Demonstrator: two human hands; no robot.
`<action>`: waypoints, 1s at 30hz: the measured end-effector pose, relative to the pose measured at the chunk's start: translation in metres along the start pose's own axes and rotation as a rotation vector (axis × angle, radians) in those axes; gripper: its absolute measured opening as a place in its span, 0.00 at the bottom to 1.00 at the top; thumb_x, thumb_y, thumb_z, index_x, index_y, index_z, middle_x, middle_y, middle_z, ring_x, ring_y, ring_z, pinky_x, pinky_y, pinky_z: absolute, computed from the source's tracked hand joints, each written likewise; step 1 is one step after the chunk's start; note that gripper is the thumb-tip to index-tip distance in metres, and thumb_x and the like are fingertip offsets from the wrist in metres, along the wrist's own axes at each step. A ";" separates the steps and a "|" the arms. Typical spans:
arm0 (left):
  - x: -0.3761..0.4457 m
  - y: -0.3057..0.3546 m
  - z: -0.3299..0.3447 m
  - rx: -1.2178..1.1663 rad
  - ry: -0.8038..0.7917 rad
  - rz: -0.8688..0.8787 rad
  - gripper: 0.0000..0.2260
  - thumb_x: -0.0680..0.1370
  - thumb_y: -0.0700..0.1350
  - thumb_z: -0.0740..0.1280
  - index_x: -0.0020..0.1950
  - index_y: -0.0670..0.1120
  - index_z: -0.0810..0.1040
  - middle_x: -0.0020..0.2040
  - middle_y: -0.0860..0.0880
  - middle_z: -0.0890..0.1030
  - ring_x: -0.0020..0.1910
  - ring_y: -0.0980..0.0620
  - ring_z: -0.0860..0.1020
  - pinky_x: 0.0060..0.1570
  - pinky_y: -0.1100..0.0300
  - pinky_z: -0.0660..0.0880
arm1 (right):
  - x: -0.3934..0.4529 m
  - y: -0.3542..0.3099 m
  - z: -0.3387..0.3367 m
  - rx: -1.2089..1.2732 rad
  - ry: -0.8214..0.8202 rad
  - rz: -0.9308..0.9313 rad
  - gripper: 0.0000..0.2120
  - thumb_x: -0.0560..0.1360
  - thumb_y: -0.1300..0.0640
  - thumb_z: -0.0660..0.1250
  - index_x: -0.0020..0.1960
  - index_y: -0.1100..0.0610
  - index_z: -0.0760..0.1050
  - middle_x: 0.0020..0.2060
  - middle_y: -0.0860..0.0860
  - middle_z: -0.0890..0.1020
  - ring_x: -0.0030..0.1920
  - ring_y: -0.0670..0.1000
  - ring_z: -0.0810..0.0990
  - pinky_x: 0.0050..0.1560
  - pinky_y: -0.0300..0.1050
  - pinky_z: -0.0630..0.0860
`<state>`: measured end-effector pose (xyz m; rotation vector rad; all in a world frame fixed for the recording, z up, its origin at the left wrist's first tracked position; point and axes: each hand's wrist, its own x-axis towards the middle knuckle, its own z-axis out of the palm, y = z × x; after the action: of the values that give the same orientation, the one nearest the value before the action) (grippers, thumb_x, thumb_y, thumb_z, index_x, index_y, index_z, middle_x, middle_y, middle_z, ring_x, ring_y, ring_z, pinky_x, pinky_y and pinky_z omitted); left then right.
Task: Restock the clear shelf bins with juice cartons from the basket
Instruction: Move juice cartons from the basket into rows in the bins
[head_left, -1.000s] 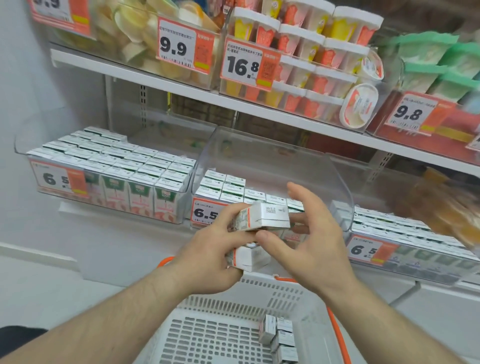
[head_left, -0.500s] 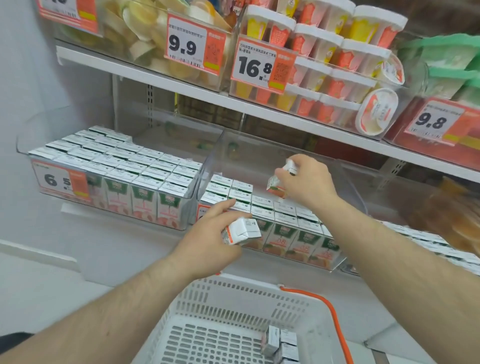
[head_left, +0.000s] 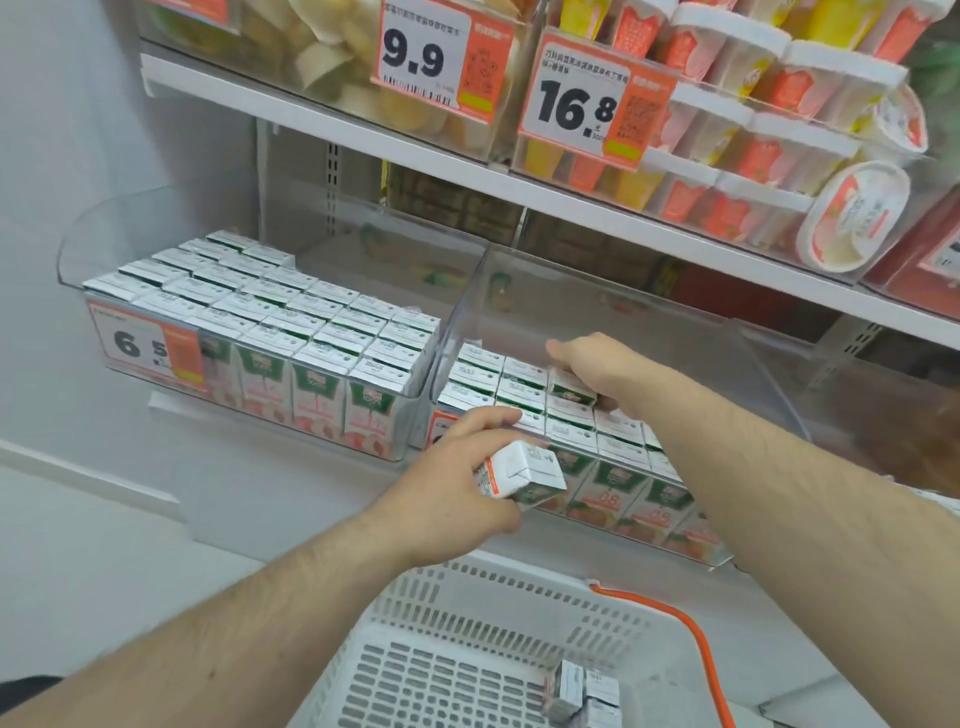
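Observation:
My left hand (head_left: 457, 478) grips a small white juice carton (head_left: 524, 475) in front of the middle clear bin (head_left: 727, 358). My right hand (head_left: 602, 366) reaches inside that bin and holds a green-and-white carton (head_left: 571, 391) tilted over the back rows of standing cartons. The left clear bin (head_left: 104, 239) holds several rows of the same cartons. Below, the white basket (head_left: 467, 613) with an orange handle holds a few cartons (head_left: 582, 693) at its right side.
The shelf above (head_left: 311, 122) carries bins of fruit cups and dessert tubs with orange price tags 9.9 (head_left: 415, 57) and 16.8 (head_left: 576, 104). A 6.5 price tag (head_left: 140, 345) hangs on the left bin. A white wall lies to the left.
My right hand has lowered its carton from above the bin down onto the back rows. My left hand, still holding its carton, has stayed in front of the bin. The view moved closer.

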<state>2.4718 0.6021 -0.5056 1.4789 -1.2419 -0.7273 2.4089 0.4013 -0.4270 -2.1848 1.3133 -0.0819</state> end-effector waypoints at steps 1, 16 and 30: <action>0.000 0.000 -0.001 0.002 -0.006 -0.005 0.24 0.69 0.35 0.72 0.56 0.61 0.77 0.63 0.75 0.64 0.61 0.72 0.68 0.53 0.64 0.76 | 0.000 -0.001 0.001 0.010 -0.014 0.018 0.26 0.83 0.42 0.53 0.74 0.57 0.65 0.72 0.56 0.70 0.65 0.60 0.72 0.66 0.56 0.69; -0.020 0.032 -0.002 -0.354 0.012 -0.046 0.23 0.65 0.37 0.73 0.55 0.58 0.81 0.51 0.51 0.84 0.48 0.52 0.82 0.49 0.40 0.80 | -0.057 -0.009 -0.013 0.046 0.433 -0.302 0.30 0.83 0.42 0.50 0.51 0.65 0.79 0.47 0.59 0.83 0.51 0.59 0.80 0.52 0.53 0.74; -0.021 0.037 0.026 0.238 0.264 0.222 0.16 0.69 0.53 0.72 0.56 0.59 0.74 0.50 0.58 0.82 0.50 0.56 0.79 0.50 0.54 0.76 | -0.170 0.029 0.020 0.180 0.409 -0.386 0.06 0.70 0.48 0.69 0.45 0.48 0.81 0.38 0.43 0.83 0.42 0.43 0.80 0.44 0.42 0.77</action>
<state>2.4307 0.6160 -0.4815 1.5396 -1.2922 -0.2338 2.3054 0.5403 -0.4186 -2.3071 1.0131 -0.8008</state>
